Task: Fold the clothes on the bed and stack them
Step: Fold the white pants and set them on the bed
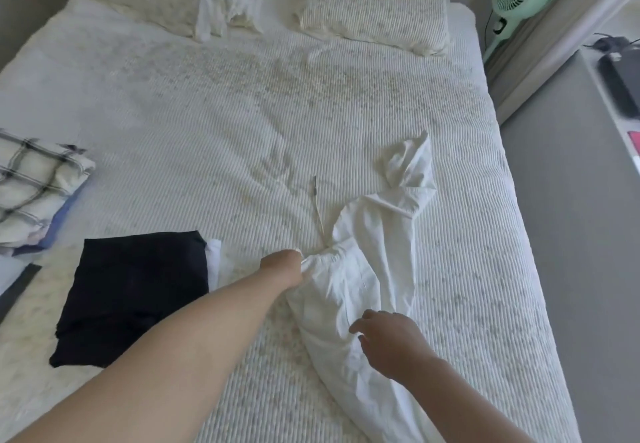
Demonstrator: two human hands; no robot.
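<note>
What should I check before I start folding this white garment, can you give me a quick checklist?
1. Left hand grips the white garment at its bunched upper edge: ok.
2. Right hand has a hold on the garment: not ok, its fingers hover relaxed over the cloth.
3. Garment spread flat: not ok, it lies crumpled and twisted.
4. Drawstring tucked in: not ok, it trails out across the bed.
5. Stack ready: ok, the folded black garment lies to the left.
6. Which side of the garment faces up: cannot tell.
</note>
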